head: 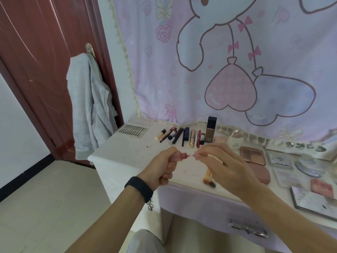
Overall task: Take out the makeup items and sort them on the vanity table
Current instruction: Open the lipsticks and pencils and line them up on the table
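My left hand (165, 166) is curled into a fist round a small pink makeup tube (182, 155), whose end sticks out toward the right. My right hand (221, 164) pinches the tube's small cap end and also holds a thin cream stick (217, 158) under its fingers. Both hands hover above the white vanity table (116, 152). A row of pencils, lipsticks and concealers (182, 136) lies at the back, beside a dark-capped foundation bottle (210, 130). A makeup brush (208, 178) lies below my right hand.
Eyeshadow palettes (252, 155), a pink case (260, 173), a round clear jar (310, 166), compacts and a mirror-like palette (313, 203) fill the right side. A lash tray (133, 130) sits back left. A grey garment (91, 106) hangs on the brown door. A drawer handle (248, 230) is below.
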Demonstrator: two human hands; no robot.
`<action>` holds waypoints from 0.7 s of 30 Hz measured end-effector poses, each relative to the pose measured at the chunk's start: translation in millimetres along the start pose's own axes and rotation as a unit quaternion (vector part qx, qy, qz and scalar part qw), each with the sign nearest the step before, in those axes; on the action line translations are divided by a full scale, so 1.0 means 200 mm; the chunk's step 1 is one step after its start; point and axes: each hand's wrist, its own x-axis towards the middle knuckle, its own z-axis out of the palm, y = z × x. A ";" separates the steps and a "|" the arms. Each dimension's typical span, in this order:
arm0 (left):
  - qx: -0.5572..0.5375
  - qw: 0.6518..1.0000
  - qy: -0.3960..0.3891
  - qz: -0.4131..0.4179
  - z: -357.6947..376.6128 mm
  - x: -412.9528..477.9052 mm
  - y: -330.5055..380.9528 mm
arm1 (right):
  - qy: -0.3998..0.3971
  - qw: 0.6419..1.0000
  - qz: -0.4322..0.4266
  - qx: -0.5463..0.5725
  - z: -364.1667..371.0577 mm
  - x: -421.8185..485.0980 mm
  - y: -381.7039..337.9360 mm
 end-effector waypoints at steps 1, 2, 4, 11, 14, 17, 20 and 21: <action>-0.014 1.000 0.004 -0.005 -0.03 0.00 0.00 | 0.008 1.000 0.005 0.002 0.00 0.01 0.02; -0.018 1.000 0.010 -0.001 -0.06 0.01 -0.01 | 0.014 1.000 0.013 0.005 0.00 0.02 0.03; -0.023 1.000 0.011 0.010 -0.10 0.01 -0.02 | 0.019 0.999 0.023 0.012 0.00 0.04 0.04; -0.169 0.984 -0.039 0.049 -0.15 0.02 -0.05 | 0.063 0.946 0.266 0.176 0.09 0.08 -0.08; -0.256 0.964 -0.012 0.076 -0.21 0.06 -0.10 | 0.083 0.816 0.468 0.329 0.14 0.13 -0.16; -0.258 0.959 0.024 0.117 -0.30 0.09 -0.13 | 0.075 0.742 0.548 0.379 0.24 0.15 -0.18; -0.132 0.975 0.084 0.157 -0.41 0.11 -0.16 | 0.073 0.695 0.581 0.418 0.36 0.19 -0.20; -0.089 0.977 0.103 0.164 -0.45 0.12 -0.17 | 0.074 0.679 0.590 0.431 0.40 0.21 -0.21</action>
